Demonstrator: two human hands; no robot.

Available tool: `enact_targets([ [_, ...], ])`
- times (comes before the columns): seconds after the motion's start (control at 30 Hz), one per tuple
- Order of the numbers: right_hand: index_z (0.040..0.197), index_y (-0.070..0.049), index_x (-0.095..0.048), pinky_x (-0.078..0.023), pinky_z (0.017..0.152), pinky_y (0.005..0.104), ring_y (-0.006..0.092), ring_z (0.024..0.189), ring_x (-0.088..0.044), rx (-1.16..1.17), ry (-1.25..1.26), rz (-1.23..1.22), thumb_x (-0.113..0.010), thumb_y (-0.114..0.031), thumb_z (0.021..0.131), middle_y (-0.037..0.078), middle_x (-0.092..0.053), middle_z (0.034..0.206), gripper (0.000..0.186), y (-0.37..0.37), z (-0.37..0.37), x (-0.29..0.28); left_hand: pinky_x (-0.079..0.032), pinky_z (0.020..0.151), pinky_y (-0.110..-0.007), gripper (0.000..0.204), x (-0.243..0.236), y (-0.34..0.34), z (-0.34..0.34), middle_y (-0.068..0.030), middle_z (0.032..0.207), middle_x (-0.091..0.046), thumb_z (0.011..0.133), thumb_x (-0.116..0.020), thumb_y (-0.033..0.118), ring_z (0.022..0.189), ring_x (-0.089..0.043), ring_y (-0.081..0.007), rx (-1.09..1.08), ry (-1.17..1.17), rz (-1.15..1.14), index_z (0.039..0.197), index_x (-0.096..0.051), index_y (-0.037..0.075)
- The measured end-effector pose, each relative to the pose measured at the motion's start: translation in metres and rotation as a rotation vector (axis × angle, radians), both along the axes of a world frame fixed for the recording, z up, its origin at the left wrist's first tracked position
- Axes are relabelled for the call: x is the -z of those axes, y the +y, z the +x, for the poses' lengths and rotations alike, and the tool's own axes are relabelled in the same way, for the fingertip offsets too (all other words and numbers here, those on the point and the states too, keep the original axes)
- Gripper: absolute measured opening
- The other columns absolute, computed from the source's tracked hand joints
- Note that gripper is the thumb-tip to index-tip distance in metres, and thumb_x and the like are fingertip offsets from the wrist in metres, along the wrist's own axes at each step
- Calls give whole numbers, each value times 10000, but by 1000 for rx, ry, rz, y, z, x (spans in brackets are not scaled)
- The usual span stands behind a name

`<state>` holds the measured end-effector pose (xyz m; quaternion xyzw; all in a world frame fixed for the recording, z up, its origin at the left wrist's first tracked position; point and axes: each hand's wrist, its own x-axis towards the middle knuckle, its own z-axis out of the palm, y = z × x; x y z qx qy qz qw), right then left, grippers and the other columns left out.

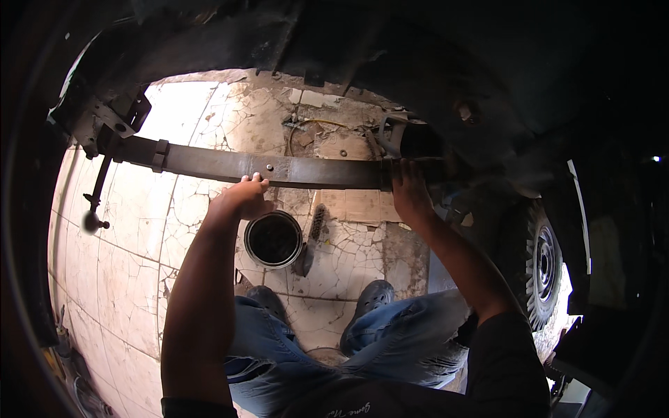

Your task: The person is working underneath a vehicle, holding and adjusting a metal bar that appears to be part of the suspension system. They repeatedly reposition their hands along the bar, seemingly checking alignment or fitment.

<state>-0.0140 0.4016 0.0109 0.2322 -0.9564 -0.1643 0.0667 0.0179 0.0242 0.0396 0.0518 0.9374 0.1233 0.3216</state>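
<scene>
A long flat dark metal leaf spring (pixel 313 169) runs crosswise beneath a dark vehicle body, with a bolt head (pixel 270 167) near its middle and a clamp (pixel 160 155) toward the left. My left hand (pixel 244 198) holds the spring's near edge just left of the bolt, fingers curled against it. Farther right, my right hand (pixel 411 189) grips the spring, its fingers reaching up over the bar. Below my left hand, a round tin (pixel 273 238) with dark contents stands on the floor beside a dark brush (pixel 318 224). A rod with a ball joint (pixel 93 219) hangs at the left.
Cracked pale tiles (pixel 118 292) and flattened cardboard (pixel 355 205) lie below. A tyred wheel (pixel 540 265) is at the right. The dark underbody (pixel 334 42) overhangs from above; a bracket (pixel 118 118) juts at upper left. My shoes and jeans show at the lower middle.
</scene>
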Motion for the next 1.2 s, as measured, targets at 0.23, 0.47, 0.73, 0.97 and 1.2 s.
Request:
enact_targets([
  [0.23,1358,96,-359,-272,1101,496,417,1324,-336,71,54,95,-475,-144,868,289,-351,1413,558,-11,0,0,-271,1129,-425,781,-8,8,0,-226,1523,-204,874,-586,459,1408,-214,-381,-22,-32,-17,1464,-269,59],
  [0.47,1357,98,-358,-296,1083,496,421,1311,-354,9,47,67,-482,-135,861,293,-366,1400,562,-2,-22,0,-256,1137,-423,778,-7,4,-1,-207,1533,-192,876,-581,461,1415,-200,-367,-7,-2,-33,1468,-267,66],
  [0.73,1336,110,-381,-302,1075,504,426,1297,-366,0,72,111,-485,-109,847,301,-377,1387,546,-7,10,0,-260,1136,-418,785,-3,6,-1,-208,1533,-187,869,-584,473,1413,-206,-370,-40,-24,-34,1471,-268,81],
  [0.97,1364,108,-331,-286,1089,508,463,1313,-336,-20,12,-21,-478,-70,833,313,-358,1396,579,-2,-22,-7,-257,1138,-423,779,-8,9,-3,-212,1531,-193,868,-581,475,1410,-210,-379,-13,-20,-42,1468,-278,82],
  [1.2,1353,98,-368,-286,1090,499,439,1311,-344,-20,40,67,-470,-113,853,298,-364,1402,552,2,15,2,-267,1133,-428,781,-1,5,-2,-218,1529,-192,865,-592,467,1410,-203,-385,-16,0,-2,1466,-280,78],
])
